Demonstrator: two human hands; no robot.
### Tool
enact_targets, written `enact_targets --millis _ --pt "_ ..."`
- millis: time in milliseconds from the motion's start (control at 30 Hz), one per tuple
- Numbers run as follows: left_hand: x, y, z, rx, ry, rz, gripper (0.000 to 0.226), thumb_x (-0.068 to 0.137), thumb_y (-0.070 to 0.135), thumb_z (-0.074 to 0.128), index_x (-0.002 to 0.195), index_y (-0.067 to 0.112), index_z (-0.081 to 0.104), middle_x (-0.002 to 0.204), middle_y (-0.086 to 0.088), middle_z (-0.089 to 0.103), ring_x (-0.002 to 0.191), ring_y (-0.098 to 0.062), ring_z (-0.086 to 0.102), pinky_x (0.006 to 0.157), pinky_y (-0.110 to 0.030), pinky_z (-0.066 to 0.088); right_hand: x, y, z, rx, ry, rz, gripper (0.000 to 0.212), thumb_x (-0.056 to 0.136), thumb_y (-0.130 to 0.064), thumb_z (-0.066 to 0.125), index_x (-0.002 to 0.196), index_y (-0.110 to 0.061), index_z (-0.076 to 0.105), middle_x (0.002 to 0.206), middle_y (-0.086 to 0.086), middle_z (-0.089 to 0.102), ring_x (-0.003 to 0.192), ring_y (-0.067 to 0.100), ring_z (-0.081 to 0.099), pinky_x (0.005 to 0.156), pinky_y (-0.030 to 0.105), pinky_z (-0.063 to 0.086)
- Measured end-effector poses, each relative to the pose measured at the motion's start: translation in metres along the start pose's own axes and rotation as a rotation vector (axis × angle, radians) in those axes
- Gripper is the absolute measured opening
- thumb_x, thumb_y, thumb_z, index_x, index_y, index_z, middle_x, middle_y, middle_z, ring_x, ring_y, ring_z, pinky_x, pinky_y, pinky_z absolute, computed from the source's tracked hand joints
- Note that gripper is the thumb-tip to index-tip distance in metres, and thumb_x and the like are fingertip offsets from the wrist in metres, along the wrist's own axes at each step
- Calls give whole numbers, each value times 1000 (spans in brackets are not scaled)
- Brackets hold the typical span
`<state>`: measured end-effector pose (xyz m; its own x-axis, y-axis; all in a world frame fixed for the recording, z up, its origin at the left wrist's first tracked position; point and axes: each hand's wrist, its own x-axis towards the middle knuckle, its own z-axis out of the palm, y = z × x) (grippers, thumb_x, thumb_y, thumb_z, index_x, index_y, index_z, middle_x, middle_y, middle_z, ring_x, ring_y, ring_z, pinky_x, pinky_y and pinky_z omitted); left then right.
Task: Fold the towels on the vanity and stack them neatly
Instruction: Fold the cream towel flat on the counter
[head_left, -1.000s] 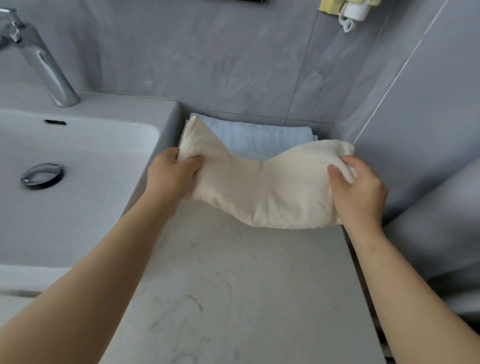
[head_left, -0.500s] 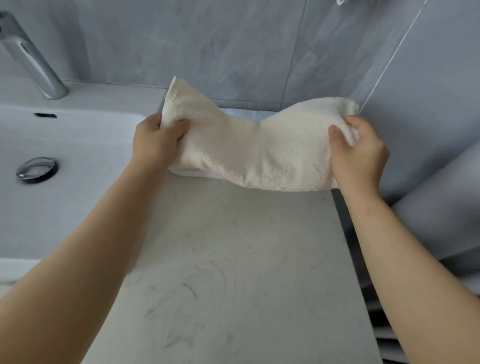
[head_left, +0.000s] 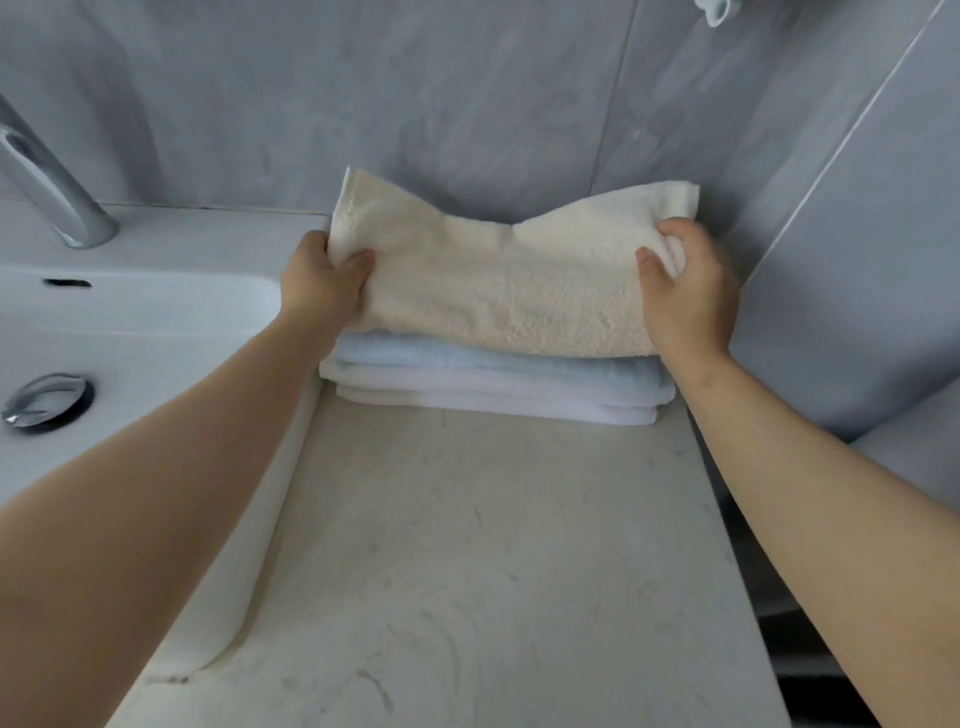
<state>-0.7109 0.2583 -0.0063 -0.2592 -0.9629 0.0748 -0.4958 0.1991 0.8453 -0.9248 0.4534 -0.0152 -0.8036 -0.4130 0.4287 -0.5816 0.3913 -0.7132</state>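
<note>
At the back edge of the vanity top (head_left: 493, 545), against the tiled wall, sits a stack of folded towels: a pale blue towel (head_left: 467, 361) over a white towel (head_left: 493, 397). At least 2 white folds show; cannot tell whether they are 1 towel or more.

A folded cream towel (head_left: 493, 280) lies across the top of the stack. Its near edge touches the blue towel, its 2 back corners stand up off the pile, and its middle sags.

Left hand (head_left: 317, 283): pinches the left end, thumb on the top face, fingers curled under the cloth and hidden. Right hand (head_left: 685, 296): pinches the right end the same way, thumb on top, fingers hidden.

The sink (head_left: 130, 332) is just left of the stack, with the tap (head_left: 47, 187) at its back edge.

Step in hand, as judged: setting the cream towel down as the top layer.

Next move calls for laying the raised back corners flat, squaring the ends and near edge with the blue towel below, then letting go with both hands together so the fold does not spring open. A flat press on top would likely settle it.
</note>
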Motion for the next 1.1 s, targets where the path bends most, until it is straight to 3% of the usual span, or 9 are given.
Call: enact_targets --millis 133,300,367,467,533,600,700,900,1100 --pt "9 -13 8 161 -36 -49 44 92 31 54 124 4 44 119 -13 55 102 -26 51 77 -31 36 3 9 13 -37 -73 22 33 94 -18 52 127 -18 54 124 11 53 112 25 51 93 33 40" --pt "5 -19 14 381 -109 -97 60 87 24 61 135 5 28 133 -18 46 118 -36 47 83 -36 37 6 23 15 -189 -147 167 37 92 -17 54 128 -20 52 129 9 43 109 28 51 88 38 43" --pt "-1 -18 15 546 -74 30 68 87 17 57 143 12 19 143 -17 32 123 -39 41 93 -43 37 5 24 13 -316 -116 195 40 88 -12 54 128 -18 53 129 11 40 110 32 49 87 39 43" --pt "-14 -7 26 697 15 393 63 91 21 52 147 23 22 155 -10 15 138 -34 23 108 -47 25 -3 7 15 -400 -28 -11 40 87 -14 56 126 -16 55 138 10 40 120 34 42 96 39 31" --pt "-23 3 44 674 -160 444 53 98 36 38 148 27 21 158 -4 9 145 -26 8 114 -46 13 -14 -13 27 -414 -199 -146 45 91 -30 54 135 -21 48 150 5 31 133 29 31 103 37 24" --pt "-32 3 63 736 -397 350 53 99 48 23 149 32 15 159 2 4 146 -23 -1 115 -49 5 -30 -23 45 -457 -450 -187 53 94 -45 44 144 -28 34 156 0 20 142 24 17 110 39 15" --pt "-41 -16 74 881 -491 308 58 95 59 13 148 38 3 159 7 -3 146 -21 -8 115 -53 -3 -49 -8 61 -546 -669 -146 55 95 -57 27 147 -38 20 159 -6 8 146 21 2 115 45 4" --pt "-39 -35 68 955 -491 384 61 91 64 7 146 43 -9 158 8 -11 145 -19 -14 115 -52 -6 -46 20 49 -639 -701 -114 59 94 -62 15 148 -42 7 159 -10 -4 146 16 -9 117 45 -7" --pt "-31 -30 54 859 -486 437 60 94 60 15 148 39 -1 158 6 -8 145 -17 -13 116 -49 -7 -33 8 40 -600 -696 -60 57 96 -57 23 148 -37 15 160 -4 -2 146 21 -8 116 46 -4"
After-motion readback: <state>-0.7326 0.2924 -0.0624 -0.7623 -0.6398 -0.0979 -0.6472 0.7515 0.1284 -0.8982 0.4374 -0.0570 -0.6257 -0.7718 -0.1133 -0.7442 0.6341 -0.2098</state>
